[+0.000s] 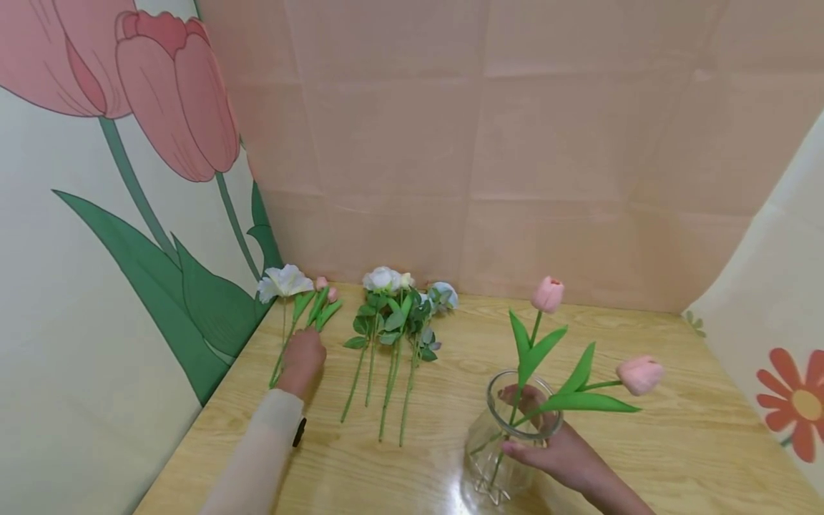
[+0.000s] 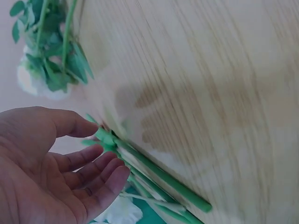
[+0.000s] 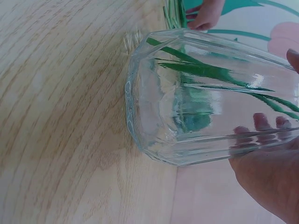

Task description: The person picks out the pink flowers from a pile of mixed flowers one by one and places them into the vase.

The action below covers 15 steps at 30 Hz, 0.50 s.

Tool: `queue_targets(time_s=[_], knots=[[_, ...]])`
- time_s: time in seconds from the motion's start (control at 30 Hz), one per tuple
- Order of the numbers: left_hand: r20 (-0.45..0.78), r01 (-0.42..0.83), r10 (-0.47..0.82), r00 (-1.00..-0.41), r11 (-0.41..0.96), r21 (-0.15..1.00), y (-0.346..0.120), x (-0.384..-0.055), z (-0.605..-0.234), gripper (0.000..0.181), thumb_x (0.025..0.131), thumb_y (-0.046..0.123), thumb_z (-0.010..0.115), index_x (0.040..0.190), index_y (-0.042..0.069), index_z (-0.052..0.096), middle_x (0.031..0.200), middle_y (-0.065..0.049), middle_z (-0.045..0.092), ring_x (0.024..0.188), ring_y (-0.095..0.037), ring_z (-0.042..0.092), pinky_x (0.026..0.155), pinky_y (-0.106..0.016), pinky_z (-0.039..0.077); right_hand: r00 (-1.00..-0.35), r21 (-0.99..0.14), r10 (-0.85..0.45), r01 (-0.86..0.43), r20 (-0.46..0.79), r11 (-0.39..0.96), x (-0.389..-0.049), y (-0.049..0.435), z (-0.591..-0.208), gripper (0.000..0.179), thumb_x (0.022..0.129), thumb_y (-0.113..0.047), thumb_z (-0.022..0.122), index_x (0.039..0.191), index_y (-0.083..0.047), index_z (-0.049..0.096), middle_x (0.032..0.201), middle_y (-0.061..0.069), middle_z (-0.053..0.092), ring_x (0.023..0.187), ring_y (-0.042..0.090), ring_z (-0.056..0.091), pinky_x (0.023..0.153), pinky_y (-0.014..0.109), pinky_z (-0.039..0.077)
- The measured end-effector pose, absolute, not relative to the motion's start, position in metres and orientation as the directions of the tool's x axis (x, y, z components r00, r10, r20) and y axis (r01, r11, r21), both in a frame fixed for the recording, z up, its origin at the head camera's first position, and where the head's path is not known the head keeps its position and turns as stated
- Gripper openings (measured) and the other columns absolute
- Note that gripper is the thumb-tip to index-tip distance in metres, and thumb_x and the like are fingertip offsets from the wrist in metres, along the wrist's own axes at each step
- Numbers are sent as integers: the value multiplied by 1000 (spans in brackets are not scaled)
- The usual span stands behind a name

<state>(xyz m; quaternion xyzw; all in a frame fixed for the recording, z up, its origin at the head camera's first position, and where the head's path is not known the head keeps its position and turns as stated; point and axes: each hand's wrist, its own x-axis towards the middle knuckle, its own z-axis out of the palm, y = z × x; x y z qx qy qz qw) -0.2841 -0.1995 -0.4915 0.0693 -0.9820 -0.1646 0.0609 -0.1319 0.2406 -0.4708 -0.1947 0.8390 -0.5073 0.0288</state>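
Nearest is the clear glass vase (image 1: 515,476) on the wooden bench (image 1: 682,429), with the right hand (image 1: 558,454) at its upper part. That hand's fingers are curled round the glass just below the rim, the thumb on the near side and the other fingertips visible through the wall. Two pink tulips have their stems down inside the vase: the upright tulip (image 1: 548,295) rises above the rim, while the leaning tulip (image 1: 640,375) sticks out over its right side.

Left of the vase and a little beyond it, the left hand (image 1: 305,357) reaches out from a pale sleeve (image 1: 264,443). Its fingers are loosely bent, thumb well apart, not closed round anything; the green stems of the loose tulips (image 1: 332,294) lie right at the fingertips, though actual contact is hard to tell. A white flower (image 1: 285,282) lies beside those tulips, on the side away from the vase.

Beyond the vase to its left, between it and the loose tulips, lie white roses (image 1: 383,279) and a pale blue flower (image 1: 443,295), stems pointing nearer. Behind everything hangs a creased pinkish backdrop (image 1: 515,143).
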Motion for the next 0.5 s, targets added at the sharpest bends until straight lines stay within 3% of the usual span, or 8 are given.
queue_targets(time_s=[0.3,0.5], knots=[[66,-165,-198,-978,928,335,-221,-282,-489,25,96,11,62,100,-13,60,97,-31,64,92,-45,63,75,-56,56,-913,-873,-374,-311,164,376,-132,240,-470,67,85,-12,80,141,-11,41,143,18,51,134,53,41,95,76,39],[39,-199,-225,-974,921,335,-234,-287,-491,23,96,8,56,98,-14,60,97,-32,62,93,-47,62,77,-56,55,-919,-872,-363,-301,156,387,-132,241,-471,68,85,-13,80,141,-12,41,143,17,51,134,48,42,96,75,39]])
